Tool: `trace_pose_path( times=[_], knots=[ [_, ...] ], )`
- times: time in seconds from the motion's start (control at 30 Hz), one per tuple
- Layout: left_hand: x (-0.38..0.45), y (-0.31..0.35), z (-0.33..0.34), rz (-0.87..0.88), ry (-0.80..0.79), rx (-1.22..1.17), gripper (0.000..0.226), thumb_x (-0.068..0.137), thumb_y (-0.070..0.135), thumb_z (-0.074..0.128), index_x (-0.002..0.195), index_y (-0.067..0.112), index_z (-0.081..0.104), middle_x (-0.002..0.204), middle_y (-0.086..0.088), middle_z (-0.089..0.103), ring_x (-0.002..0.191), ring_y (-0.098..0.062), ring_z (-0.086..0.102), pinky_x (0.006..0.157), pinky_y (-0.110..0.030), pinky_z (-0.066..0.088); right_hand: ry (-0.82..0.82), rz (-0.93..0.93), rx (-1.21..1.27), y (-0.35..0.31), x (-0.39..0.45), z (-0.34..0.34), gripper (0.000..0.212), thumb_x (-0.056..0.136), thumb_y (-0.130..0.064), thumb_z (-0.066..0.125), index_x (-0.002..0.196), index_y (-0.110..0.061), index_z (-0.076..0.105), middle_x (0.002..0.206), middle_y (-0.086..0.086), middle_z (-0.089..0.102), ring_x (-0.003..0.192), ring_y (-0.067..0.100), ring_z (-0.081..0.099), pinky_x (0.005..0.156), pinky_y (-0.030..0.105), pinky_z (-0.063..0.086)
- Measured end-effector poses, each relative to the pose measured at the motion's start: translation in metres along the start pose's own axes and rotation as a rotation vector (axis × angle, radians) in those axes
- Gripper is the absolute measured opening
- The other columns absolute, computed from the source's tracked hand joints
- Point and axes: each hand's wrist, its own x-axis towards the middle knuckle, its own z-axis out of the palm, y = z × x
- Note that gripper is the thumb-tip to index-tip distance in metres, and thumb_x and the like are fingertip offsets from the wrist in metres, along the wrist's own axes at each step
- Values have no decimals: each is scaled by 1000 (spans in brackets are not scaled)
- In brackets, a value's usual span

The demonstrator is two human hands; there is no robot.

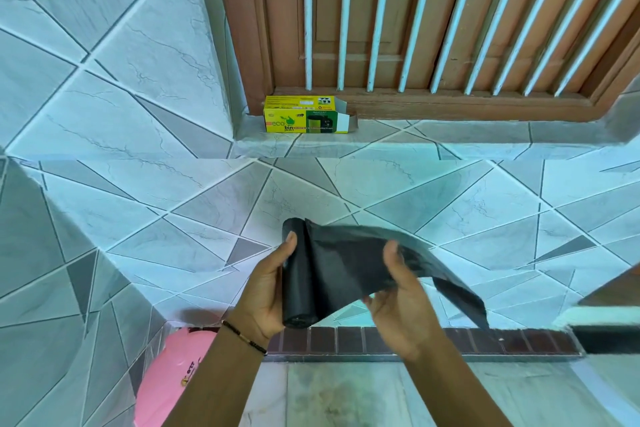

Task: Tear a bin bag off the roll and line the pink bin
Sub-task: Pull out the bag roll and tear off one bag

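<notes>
- The pink bin [173, 378] sits at the lower left, on the floor against the tiled wall [104, 97]; only part of its rounded pink surface shows, the rest cut off by the left forearm and the frame edge.
- The left hand [265, 291] wraps around the black roll [298, 274] of bin bags, thumb pressed on the roll's upper end, fingers curled behind it out of sight. A dark beaded bracelet [244, 338] circles that wrist.
- The roll stands roughly upright in mid-air above the tiled step, in front of the person, to the right of and higher than the bin.
- An unrolled bin bag [360, 260] spreads rightward from the roll, still joined to it.
- The right hand [398, 298] pinches this sheet, thumb on top and fingers underneath, clamped on the plastic. Beyond the hand, the bag's free end droops down to the right.
- Farther back, on the ledge below the wooden door [415, 28], lies a yellow and green carton [301, 114] with its right flap open, well apart from the hands.
</notes>
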Motion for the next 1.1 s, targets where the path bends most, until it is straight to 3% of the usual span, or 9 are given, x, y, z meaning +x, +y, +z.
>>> trace_pose_path(
  times=[0.17, 0.27, 0.37, 0.5, 0.63, 0.73, 0.83, 0.97, 1.1],
  knots=[
    [3, -2, -3, -9, -4, -47, 80, 57, 40, 84, 125, 8, 58, 119, -13, 66, 107, -28, 65, 89, -43, 54, 124, -117, 12, -2, 7, 5, 48, 57, -20, 75, 101, -5, 64, 85, 1, 75, 84, 12, 70, 76, 21, 57],
    [1, -5, -9, 27, -35, -122, 64, 45, 38, 89, 100, 9, 72, 97, -11, 74, 87, -26, 72, 72, -40, 59, 115, -214, 68, -25, 5, 7, 22, 79, -18, 60, 97, -7, 65, 93, 2, 74, 99, 17, 64, 90, 27, 51],
    [0, -3, -5, 40, -64, -145, 58, 43, 39, 89, 92, 13, 75, 93, -8, 75, 84, -24, 72, 71, -39, 59, 45, -245, 91, -36, -2, 13, 34, 74, -28, 62, 103, -11, 68, 109, 6, 72, 104, 19, 66, 93, 34, 51],
    [4, 2, 5, 21, -28, -70, 66, 38, 39, 91, 97, 14, 74, 94, -8, 75, 85, -24, 72, 72, -37, 59, -76, -39, -14, -10, -7, 18, 39, 57, -36, 78, 89, -14, 76, 96, 3, 75, 87, 13, 71, 84, 28, 54],
    [9, 1, 7, 0, 20, -34, 83, 50, 41, 88, 123, 13, 61, 111, -9, 70, 100, -26, 67, 83, -38, 56, 131, -85, -29, -6, 5, 13, 24, 72, -18, 65, 93, -7, 67, 85, 0, 76, 82, 12, 70, 81, 23, 54],
    [7, -1, 2, 35, 41, -46, 73, 37, 37, 92, 102, 10, 72, 98, -11, 74, 86, -25, 72, 71, -36, 59, 143, -157, 52, -20, 13, 5, 26, 80, -16, 61, 102, -3, 65, 97, 0, 74, 85, 12, 70, 80, 22, 56],
    [3, 2, 5, 34, 59, 0, 64, 31, 33, 93, 88, 8, 76, 92, -12, 75, 80, -25, 73, 66, -36, 59, 113, -111, 95, -20, 14, -2, 51, 58, -23, 73, 104, -3, 66, 103, 5, 73, 88, 15, 71, 77, 28, 58],
    [-2, 7, 9, 15, 106, 75, 29, 63, 32, 76, 82, 10, 77, 87, -11, 76, 75, -24, 73, 63, -34, 60, 73, -19, 64, -22, 14, -10, 17, 70, -22, 65, 80, -12, 76, 93, 6, 75, 80, 16, 73, 65, 31, 60],
    [-3, 14, 10, 51, 258, 285, 28, 76, 22, 65, 99, 7, 72, 94, -14, 74, 77, -27, 71, 64, -33, 58, 176, -53, -131, -51, 17, -29, 19, 80, -24, 61, 96, -16, 65, 89, 0, 73, 71, 12, 72, 77, 38, 57]
  ],
)
